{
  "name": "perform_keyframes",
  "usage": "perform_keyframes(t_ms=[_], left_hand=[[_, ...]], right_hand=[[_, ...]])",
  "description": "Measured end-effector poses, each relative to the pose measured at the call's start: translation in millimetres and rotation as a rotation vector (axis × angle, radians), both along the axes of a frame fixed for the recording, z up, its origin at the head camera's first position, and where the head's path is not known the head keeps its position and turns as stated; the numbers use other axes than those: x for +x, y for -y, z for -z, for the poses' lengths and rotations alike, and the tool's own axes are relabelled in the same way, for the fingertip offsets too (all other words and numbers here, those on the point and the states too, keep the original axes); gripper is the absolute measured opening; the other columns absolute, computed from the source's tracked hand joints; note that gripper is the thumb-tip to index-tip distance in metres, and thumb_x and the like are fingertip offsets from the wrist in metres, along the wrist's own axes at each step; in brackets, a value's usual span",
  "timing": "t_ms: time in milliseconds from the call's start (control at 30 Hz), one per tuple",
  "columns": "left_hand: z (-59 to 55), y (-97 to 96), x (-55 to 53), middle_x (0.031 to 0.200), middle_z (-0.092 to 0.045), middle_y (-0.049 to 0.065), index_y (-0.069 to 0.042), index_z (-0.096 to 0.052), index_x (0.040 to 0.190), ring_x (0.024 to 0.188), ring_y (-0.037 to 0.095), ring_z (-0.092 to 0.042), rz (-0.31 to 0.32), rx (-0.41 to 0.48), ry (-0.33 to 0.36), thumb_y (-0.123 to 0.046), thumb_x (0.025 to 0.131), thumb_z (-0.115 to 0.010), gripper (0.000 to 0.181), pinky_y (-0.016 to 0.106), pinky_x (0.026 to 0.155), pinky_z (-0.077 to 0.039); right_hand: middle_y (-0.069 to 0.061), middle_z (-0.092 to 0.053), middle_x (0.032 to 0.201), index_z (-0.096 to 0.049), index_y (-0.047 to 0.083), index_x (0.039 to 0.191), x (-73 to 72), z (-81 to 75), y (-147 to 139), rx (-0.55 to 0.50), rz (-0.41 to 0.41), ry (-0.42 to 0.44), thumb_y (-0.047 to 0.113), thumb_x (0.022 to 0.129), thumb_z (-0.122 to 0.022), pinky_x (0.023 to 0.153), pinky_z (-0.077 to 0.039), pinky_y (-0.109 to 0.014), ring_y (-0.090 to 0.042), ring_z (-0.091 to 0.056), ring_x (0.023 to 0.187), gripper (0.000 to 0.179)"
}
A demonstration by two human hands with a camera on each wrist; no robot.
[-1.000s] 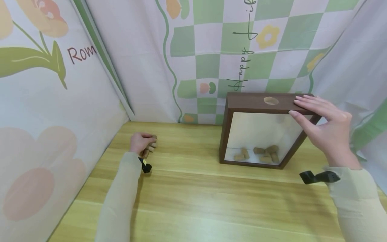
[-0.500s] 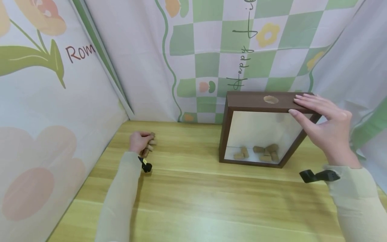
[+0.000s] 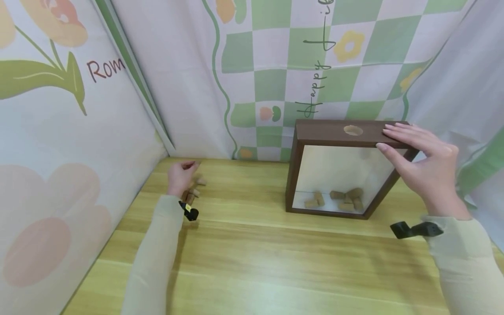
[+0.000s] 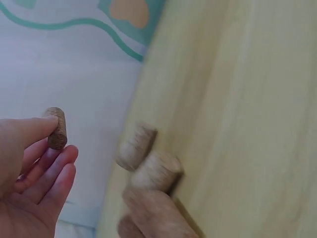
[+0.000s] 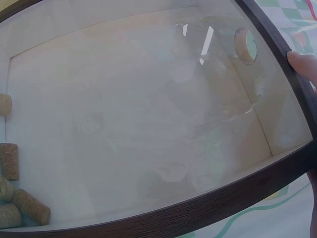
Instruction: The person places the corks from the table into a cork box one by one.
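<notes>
Your left hand (image 3: 181, 178) pinches a single cork (image 4: 59, 131) between the thumb and fingers, near the far left edge of the tabletop (image 3: 275, 262). Just beside that hand lie the loose corks (image 4: 157, 171), at least four of them, bunched close together on the wood. Your right hand (image 3: 431, 164) is spread over the upper right corner of the dark brown box (image 3: 324, 131), fingers lying extended along its top and thumb touching the front edge. The box stands upright on the tabletop, well apart from your left hand, with a round hole (image 3: 353, 130) in its top. Through the clear front you can see the inner corks (image 3: 355, 193) lying on its floor, two to the left and a cluster to the right. Behind it hangs the green-and-white checked cloth (image 3: 271, 52), printed with flowers and lettering
</notes>
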State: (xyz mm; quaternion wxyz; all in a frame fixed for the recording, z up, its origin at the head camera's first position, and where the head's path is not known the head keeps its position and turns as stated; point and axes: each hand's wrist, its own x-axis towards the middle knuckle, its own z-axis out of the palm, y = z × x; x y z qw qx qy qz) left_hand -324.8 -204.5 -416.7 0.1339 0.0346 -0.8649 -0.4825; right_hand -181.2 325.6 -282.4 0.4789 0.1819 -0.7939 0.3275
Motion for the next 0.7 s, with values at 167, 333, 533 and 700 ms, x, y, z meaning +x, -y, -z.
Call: perform_keyframes(t_ms=[167, 333, 533, 700], left_hand=[[-12.6, -10.6, 0.9, 0.111, -0.073, 0.019, 0.0, -0.075, 0.114, 0.102, 0.032, -0.068, 0.027, 0.014, -0.086, -0.017, 0.095, -0.075, 0.026, 0.041, 0.094, -0.053], [-25.2, -24.8, 3.0, 0.107, -0.074, 0.016, -0.001, -0.075, 0.115, 0.098, 0.028, -0.069, 0.069, 0.009, -0.127, -0.017, 0.095, -0.075, 0.025, 0.039, 0.087, -0.054], [-41.6, -45.1, 6.7, 0.107, -0.075, 0.012, -0.004, -0.076, 0.116, 0.096, 0.024, -0.07, 0.138, 0.024, -0.19, -0.016, 0.096, -0.075, 0.024, 0.037, 0.084, -0.055], [-57.7, -62.4, 11.1, 0.108, -0.075, 0.01, -0.007, -0.075, 0.119, 0.096, 0.022, -0.069, 0.186, 0.021, -0.211, -0.019, 0.097, -0.074, 0.025, 0.038, 0.084, -0.055]], right_hand=[[-0.019, -0.073, 0.11, -0.079, 0.002, 0.108, -1.0, 1.3, -1, 0.0, 0.002, 0.001, 0.012, 0.082, -0.086, 0.109, -0.041, -0.028, -0.002, -0.062, 0.116, 0.029], [-0.019, -0.073, 0.11, -0.08, 0.003, 0.108, -1.8, 1.8, -1, 0.002, 0.007, 0.003, 0.012, 0.082, -0.087, 0.109, -0.041, -0.029, -0.002, -0.062, 0.116, 0.029], [-0.019, -0.073, 0.11, -0.079, 0.002, 0.108, -0.3, 0.7, 0, -0.002, 0.003, 0.002, 0.012, 0.082, -0.086, 0.109, -0.041, -0.029, -0.003, -0.062, 0.117, 0.029], [-0.02, -0.073, 0.11, -0.079, 0.002, 0.108, 0.8, -0.5, 2, -0.006, 0.002, -0.001, 0.011, 0.082, -0.086, 0.109, -0.041, -0.028, -0.003, -0.062, 0.117, 0.029]])
